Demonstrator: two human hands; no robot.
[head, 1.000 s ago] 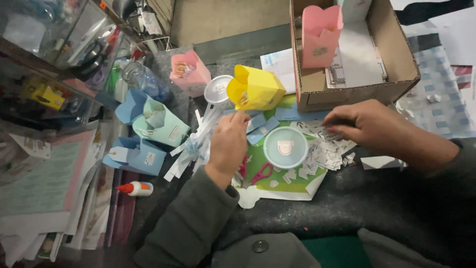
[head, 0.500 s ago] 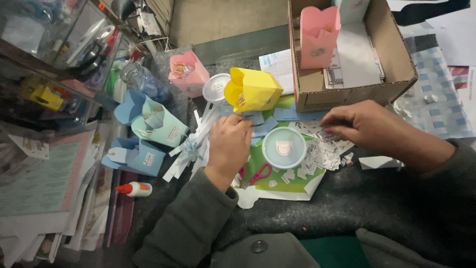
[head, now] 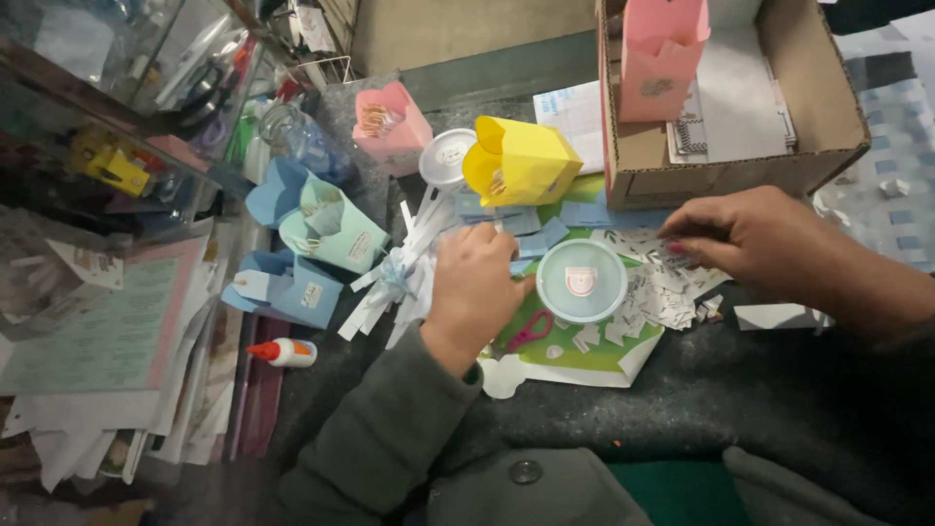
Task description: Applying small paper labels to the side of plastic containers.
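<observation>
The left hand (head: 474, 287) lies knuckles-up on the green sheet (head: 575, 356), fingers curled down over small blue paper pieces (head: 536, 239) just below the yellow paper box (head: 516, 164); the back of the hand hides the fingertips, so whether they pinch a piece cannot be told. The right hand (head: 755, 234) rests on the heap of printed paper slips (head: 657, 287), thumb and forefinger drawn together at the heap's upper edge, apparently nipping one slip, though the slip itself is too small to make out. Between the two hands sits a round white lid (head: 581, 281), flat, touching the slips. The yellow box is tipped over, its long axis running left to right, its scalloped open mouth facing left toward a smaller white lid (head: 447, 158). The pink scissors (head: 531, 331) lie by the left wrist, handles pointing lower left. A cardboard box (head: 740, 170) stands just above the right hand
</observation>
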